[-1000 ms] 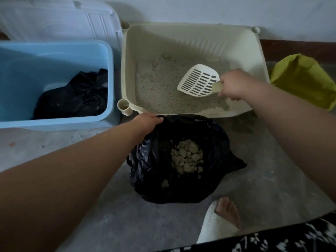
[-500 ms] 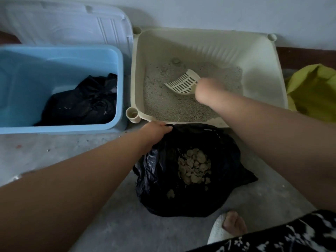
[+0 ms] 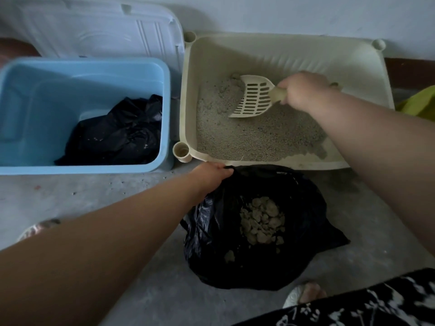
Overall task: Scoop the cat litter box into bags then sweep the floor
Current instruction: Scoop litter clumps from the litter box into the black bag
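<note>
Over the litter box, my right hand grips the scoop by its handle, slotted head tilted against the litter, while my left hand pinches the rim of the open black bag on the floor just before it, clumps inside.

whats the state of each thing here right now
litter box, uncovered, litter spread over its floor
scoop, held by right hand, front edge in the litter
black bag, open, clumps inside, left hand gripping its rim
blue bin, open, crumpled dark bag inside
white lid, off, behind the bin
</note>
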A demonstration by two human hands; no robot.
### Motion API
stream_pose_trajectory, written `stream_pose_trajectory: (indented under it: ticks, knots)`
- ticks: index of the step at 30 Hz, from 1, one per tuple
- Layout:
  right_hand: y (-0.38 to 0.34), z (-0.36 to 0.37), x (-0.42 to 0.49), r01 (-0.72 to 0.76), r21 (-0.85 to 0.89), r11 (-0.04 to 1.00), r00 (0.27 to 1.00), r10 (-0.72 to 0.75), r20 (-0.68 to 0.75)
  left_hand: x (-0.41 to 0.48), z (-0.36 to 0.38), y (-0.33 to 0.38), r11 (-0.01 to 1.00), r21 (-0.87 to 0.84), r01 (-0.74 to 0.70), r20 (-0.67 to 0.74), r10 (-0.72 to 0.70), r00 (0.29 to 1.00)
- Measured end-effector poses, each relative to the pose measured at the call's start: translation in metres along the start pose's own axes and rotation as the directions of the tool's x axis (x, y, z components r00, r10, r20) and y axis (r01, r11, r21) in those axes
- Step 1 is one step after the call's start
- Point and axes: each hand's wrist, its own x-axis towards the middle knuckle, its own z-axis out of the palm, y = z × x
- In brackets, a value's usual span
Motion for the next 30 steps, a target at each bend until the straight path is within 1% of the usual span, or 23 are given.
stream_pose_trajectory:
  ticks: [3, 5, 9, 16, 21, 25, 30]
  knots:
    - [-0.013, -0.006, 0.009, 0.069, -0.044, 0.997, 0.998, -0.069, 0.000, 0.001, 0.000, -0.001, 1.000, 0.018, 0.007, -0.007, -0.006, 1.000]
    - [-0.020, -0.004, 0.014, 0.116, -0.042, 0.992, 0.993, -0.116, 0.000, 0.002, 0.000, -0.002, 1.000, 0.021, 0.013, -0.005, -0.013, 1.000]
    - [-0.031, 0.008, 0.019, 0.158, 0.061, 0.985, 0.987, -0.158, -0.011, 0.002, 0.000, 0.000, 1.000, 0.029, 0.008, 0.012, -0.009, 1.000]
    - [-0.025, 0.035, 0.002, 0.118, 0.302, 0.946, 0.989, -0.139, 0.050, 0.005, -0.001, -0.001, 0.998, 0.052, 0.021, 0.015, -0.022, 1.000]
    - [-0.018, 0.048, -0.008, 0.047, 0.470, 0.881, 0.991, -0.101, 0.089, 0.003, 0.001, 0.001, 0.998, 0.063, 0.021, -0.005, -0.021, 1.000]
    - [-0.017, 0.050, -0.019, 0.018, 0.570, 0.822, 0.993, -0.084, 0.089, 0.001, 0.003, 0.004, 0.997, 0.083, 0.003, -0.001, -0.003, 1.000]
    - [-0.020, 0.054, -0.028, 0.014, 0.607, 0.794, 0.991, -0.091, 0.096, -0.003, 0.004, 0.005, 0.997, 0.073, 0.012, -0.016, -0.011, 1.000]
